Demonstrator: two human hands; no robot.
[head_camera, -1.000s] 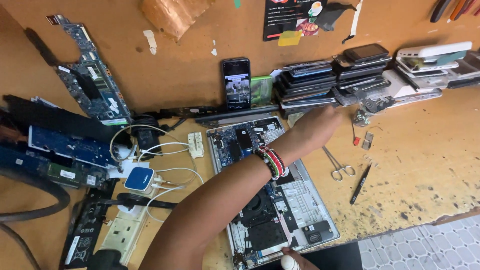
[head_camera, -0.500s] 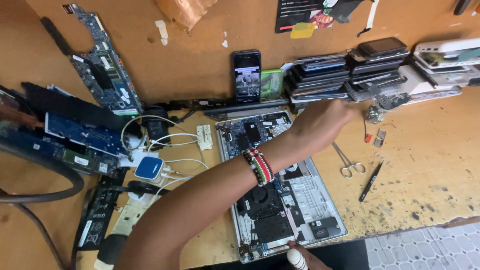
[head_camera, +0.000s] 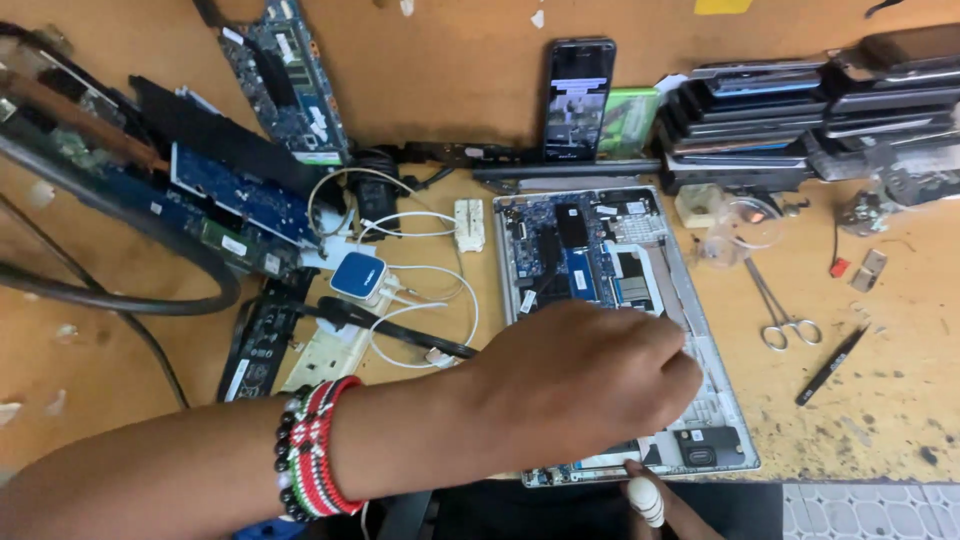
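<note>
- At the near edge of the brown wooden worktop (head_camera: 900, 420), the right hand (head_camera: 660, 505) shows only a fingertip with a white-painted nail, touching the near rim of the opened silver laptop base (head_camera: 715, 365), probably to steady it; I cannot tell how its other fingers lie.
- The left hand (head_camera: 575, 385), with a red, white and black beaded wristband (head_camera: 315, 450), hovers over the laptop's middle, fingers curled down toward the internals; any grip is hidden.
- Steel scissor-handled forceps (head_camera: 780, 310) and black tweezers (head_camera: 830, 365) lie just right of the laptop, within reach.
- A blue-and-white charger block (head_camera: 357, 275) with white cables sits left.
- At the far edge, a black phone (head_camera: 577, 95) leans upright against the wall, screen facing the person.
</note>
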